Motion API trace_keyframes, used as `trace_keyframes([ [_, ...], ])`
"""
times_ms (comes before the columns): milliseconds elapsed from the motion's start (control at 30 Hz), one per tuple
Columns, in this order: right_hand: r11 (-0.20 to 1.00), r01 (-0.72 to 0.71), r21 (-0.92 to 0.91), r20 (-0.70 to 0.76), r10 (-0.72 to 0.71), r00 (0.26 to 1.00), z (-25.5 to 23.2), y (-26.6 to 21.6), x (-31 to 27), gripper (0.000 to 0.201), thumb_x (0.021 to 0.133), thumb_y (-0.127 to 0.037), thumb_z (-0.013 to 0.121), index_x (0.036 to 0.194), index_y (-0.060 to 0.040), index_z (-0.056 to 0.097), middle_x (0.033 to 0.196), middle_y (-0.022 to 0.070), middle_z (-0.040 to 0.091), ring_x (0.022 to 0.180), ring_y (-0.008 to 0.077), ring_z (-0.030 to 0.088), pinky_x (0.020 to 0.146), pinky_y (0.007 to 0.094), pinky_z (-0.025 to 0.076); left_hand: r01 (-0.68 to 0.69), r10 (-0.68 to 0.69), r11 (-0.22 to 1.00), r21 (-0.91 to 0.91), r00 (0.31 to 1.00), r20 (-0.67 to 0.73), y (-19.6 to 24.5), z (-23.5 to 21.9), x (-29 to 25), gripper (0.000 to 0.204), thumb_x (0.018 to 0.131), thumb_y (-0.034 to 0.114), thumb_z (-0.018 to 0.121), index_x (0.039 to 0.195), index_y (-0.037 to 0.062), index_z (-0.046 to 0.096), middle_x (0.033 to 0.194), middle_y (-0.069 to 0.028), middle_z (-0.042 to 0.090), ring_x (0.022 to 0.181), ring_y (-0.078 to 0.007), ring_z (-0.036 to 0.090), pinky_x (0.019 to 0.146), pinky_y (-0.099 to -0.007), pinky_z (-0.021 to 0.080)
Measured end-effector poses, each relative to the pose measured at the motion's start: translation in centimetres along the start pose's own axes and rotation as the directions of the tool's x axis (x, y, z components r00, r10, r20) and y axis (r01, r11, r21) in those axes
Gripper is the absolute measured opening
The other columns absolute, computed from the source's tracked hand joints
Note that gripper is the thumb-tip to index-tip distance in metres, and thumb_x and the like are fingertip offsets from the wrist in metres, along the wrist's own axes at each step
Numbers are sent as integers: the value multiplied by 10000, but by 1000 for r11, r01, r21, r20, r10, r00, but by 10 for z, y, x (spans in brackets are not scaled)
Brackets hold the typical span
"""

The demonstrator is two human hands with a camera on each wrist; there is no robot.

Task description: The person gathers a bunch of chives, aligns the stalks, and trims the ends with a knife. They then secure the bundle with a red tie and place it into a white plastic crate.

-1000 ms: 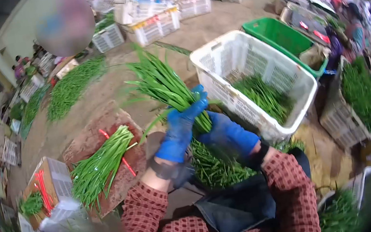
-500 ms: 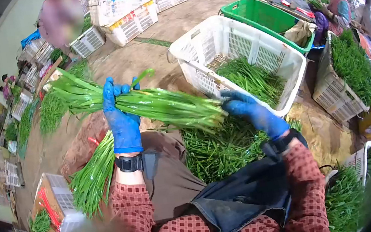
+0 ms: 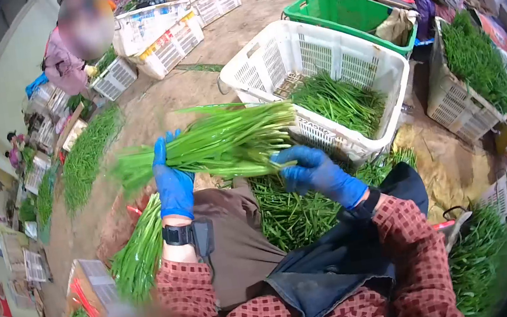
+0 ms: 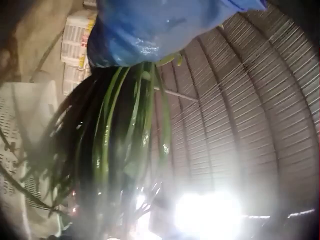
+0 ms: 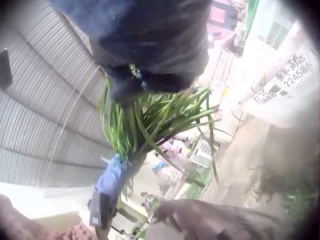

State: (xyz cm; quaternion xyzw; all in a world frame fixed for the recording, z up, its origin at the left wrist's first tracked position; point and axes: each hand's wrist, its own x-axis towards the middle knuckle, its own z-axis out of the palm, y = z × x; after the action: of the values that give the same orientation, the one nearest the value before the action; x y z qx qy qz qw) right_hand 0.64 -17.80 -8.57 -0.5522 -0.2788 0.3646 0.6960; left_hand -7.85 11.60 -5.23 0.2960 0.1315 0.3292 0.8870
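Note:
In the head view a bunch of long green stalks [image 3: 225,138] lies sideways above the lap, its cut ends to the right. The blue-gloved left hand [image 3: 173,181] holds it from below, with fingers curled up round its leafy part. At the cut ends the gloved right hand [image 3: 320,174] has its thumb and fingers bent against the stalk ends, pinching them. The left wrist view shows leaves [image 4: 107,135] hanging from the glove [image 4: 150,30]. In the right wrist view the stalks [image 5: 150,115] stretch between the right glove [image 5: 150,45] and the left hand [image 5: 117,175].
Beyond the right hand stands a white crate [image 3: 231,82] with stalks inside, and behind it a green crate [image 3: 336,10]. Loose greens [image 3: 294,217] lie beside the lap. Another bundle [image 3: 140,252] rests left of the knee. A full crate [image 3: 453,101] stands at the right.
From upright in both hands, the bunch has swung down to lie sideways. The left hand has moved left along it; the right hand came away and is now back at the cut ends.

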Motion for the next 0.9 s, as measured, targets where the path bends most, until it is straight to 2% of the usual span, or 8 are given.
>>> trace_keyframes([
  [133,996,-78,33,154,72,986,15,-12,-12,334,888,-164,631,1220,-139,598,855,-34,626,669,39,548,568,216,477,-135,124,984,-114,987,-104,-3,-23,7,143,898,204,574,914,71,625,964,-77,664,1010,-244,603,932,-432,469],
  [267,959,-209,-190,329,263,907,-3,5,-2,340,885,-154,633,1222,-123,594,913,-25,642,758,62,583,700,241,506,-269,272,962,-47,961,56,-1,-52,21,161,888,225,568,833,86,626,920,-59,661,985,-228,605,923,-433,467],
  [333,988,127,-85,30,-125,992,-13,-12,-2,360,885,-148,631,1228,-57,572,1000,16,646,895,96,596,844,273,484,-250,243,964,-91,966,-88,12,-38,10,164,883,233,566,794,102,609,846,-50,644,908,-229,608,893,-419,474],
  [400,987,147,69,-97,-140,985,-30,-22,1,357,899,-138,603,1222,6,551,1087,61,630,1006,120,575,918,291,452,-285,275,951,-120,957,-95,13,-41,11,175,883,238,568,782,99,605,828,-51,641,895,-232,608,886,-406,476],
  [533,961,178,212,-178,-141,974,18,-27,16,356,891,-193,610,1180,5,548,1054,58,626,961,131,585,835,280,482,-213,236,955,-204,967,94,-3,-28,3,196,902,262,557,816,94,607,842,-62,638,888,-228,600,882,-405,478],
  [600,915,0,403,-79,35,996,28,-6,27,287,868,-216,645,1094,-49,588,871,33,651,723,88,611,611,235,496,-234,246,968,-86,952,184,-8,-12,-2,169,924,230,528,854,96,604,904,-63,633,888,-213,589,879,-409,472],
  [733,976,112,187,-193,-75,978,24,-32,9,169,842,-201,683,925,-58,648,641,19,630,520,81,588,452,197,454,-154,154,988,-19,987,-37,3,9,-13,188,929,221,548,1032,74,602,1018,-58,649,1008,-213,588,936,-396,459],
  [900,983,-117,140,70,108,992,32,-18,0,200,874,-239,644,922,-46,648,673,31,649,587,87,624,525,204,493,-220,215,975,-29,969,-119,1,-9,-5,191,919,292,565,976,124,634,1020,-66,654,984,-192,600,885,-369,490],
])
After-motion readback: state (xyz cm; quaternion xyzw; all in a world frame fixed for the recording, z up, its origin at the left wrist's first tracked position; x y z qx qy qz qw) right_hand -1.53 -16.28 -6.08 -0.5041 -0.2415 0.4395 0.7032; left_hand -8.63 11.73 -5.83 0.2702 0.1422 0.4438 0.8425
